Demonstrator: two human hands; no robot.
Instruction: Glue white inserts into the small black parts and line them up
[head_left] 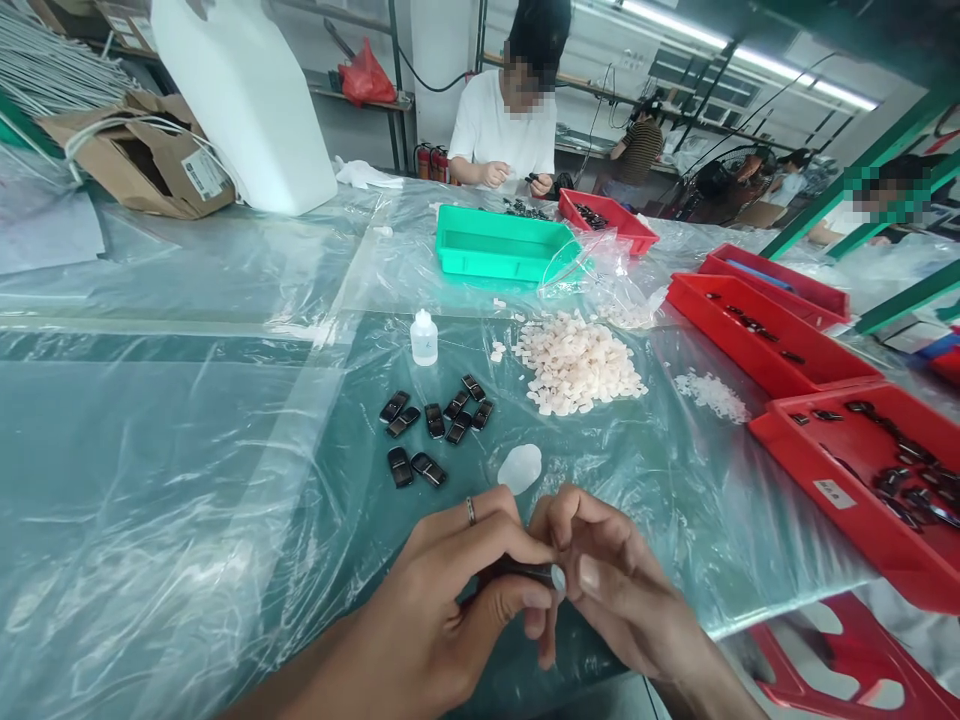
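My left hand is closed around a small black plastic part, mostly covered by the fingers. A pale, translucent piece shows at the part's right end. My right hand meets that end with curled fingers and thumb; whatever lies between its fingertips is hidden. Just beyond the hands lies a clear, rounded flat piece. Several glossy black parts like the held one lie in loose groups farther left. A small translucent bottle stands upright behind them, beside a heap of pale small pieces.
Clear plastic sheeting covers the table. A green tray sits at the back; red bins with black parts line the right. A white jug and cardboard box stand back left. A co-worker sits opposite.
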